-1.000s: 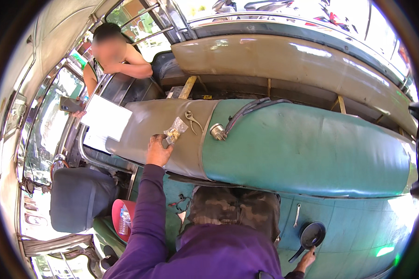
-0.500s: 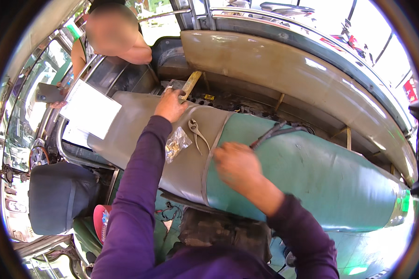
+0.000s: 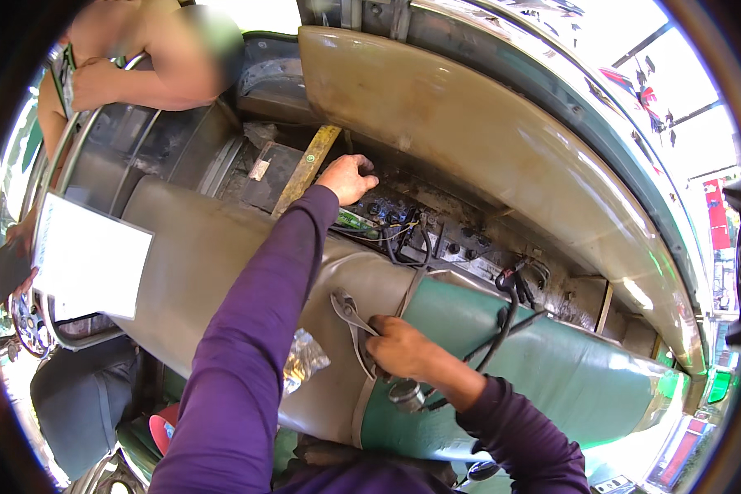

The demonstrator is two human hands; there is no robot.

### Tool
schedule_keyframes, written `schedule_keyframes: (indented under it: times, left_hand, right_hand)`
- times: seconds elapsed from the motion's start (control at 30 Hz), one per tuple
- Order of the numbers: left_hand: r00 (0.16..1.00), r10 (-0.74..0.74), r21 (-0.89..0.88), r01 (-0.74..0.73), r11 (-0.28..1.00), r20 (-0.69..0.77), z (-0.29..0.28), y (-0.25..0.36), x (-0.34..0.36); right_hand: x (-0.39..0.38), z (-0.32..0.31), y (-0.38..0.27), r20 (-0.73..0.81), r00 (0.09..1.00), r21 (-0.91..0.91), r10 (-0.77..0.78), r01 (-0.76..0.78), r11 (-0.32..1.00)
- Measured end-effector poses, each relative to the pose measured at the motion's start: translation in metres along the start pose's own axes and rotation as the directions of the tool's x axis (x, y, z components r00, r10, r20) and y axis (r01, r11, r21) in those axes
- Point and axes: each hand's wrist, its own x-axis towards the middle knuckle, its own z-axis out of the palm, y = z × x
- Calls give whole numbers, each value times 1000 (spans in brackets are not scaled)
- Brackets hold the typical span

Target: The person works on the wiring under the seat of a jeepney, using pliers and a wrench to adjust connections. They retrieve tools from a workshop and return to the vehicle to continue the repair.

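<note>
My left hand [image 3: 346,179] is reaching over the open compartment behind the seat cushion, fingers bent and apart, near a yellowish crossbar [image 3: 308,167] and batteries [image 3: 463,248] with tangled wires. My right hand [image 3: 403,348] grips metal pliers [image 3: 347,314] on the cushion, near the seam between its grey-brown part [image 3: 167,280] and green part [image 3: 584,379]. A small clear bag of pieces [image 3: 303,361] lies left of the pliers, partly behind my left arm. A round metal fitting [image 3: 407,396] with black cables [image 3: 502,333] lies just below my right hand.
At the upper left another person [image 3: 162,62] leans on a rail, with a dark phone [image 3: 6,265] at the left edge. White papers [image 3: 90,253] sit at the cushion's left end. A raised backrest panel [image 3: 502,123] runs behind the compartment; a dark seat [image 3: 78,403] stands at lower left.
My left hand has moved from the small bag to over the compartment. My right hand has risen from beside the floor pan to grasp the pliers. The view has shifted, showing more of the compartment.
</note>
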Motion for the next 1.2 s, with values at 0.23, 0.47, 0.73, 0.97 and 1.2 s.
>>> schedule_keyframes:
  times: [0.23, 0.47, 0.73, 0.97, 1.2]
  left_hand:
    - [992, -122, 101, 119, 988, 29, 39, -7, 19]
    - [993, 24, 137, -40, 990, 119, 41, -4, 14]
    - [965, -261, 481, 226, 847, 5, 41, -7, 12]
    - [967, -255, 372, 237, 898, 1, 34, -5, 14]
    - [962, -271, 334, 246, 910, 29, 31, -3, 14]
  right_hand:
    - [27, -82, 58, -50, 997, 807, -53, 71, 586]
    - [147, -135, 71, -280, 949, 941, -145, 301, 154]
    - [216, -160, 141, -283, 957, 476, 68, 78, 876]
    - [222, -152, 230, -306, 951, -707, -41, -199, 679]
    - [213, -145, 244, -189, 979, -870, -70, -134, 475]
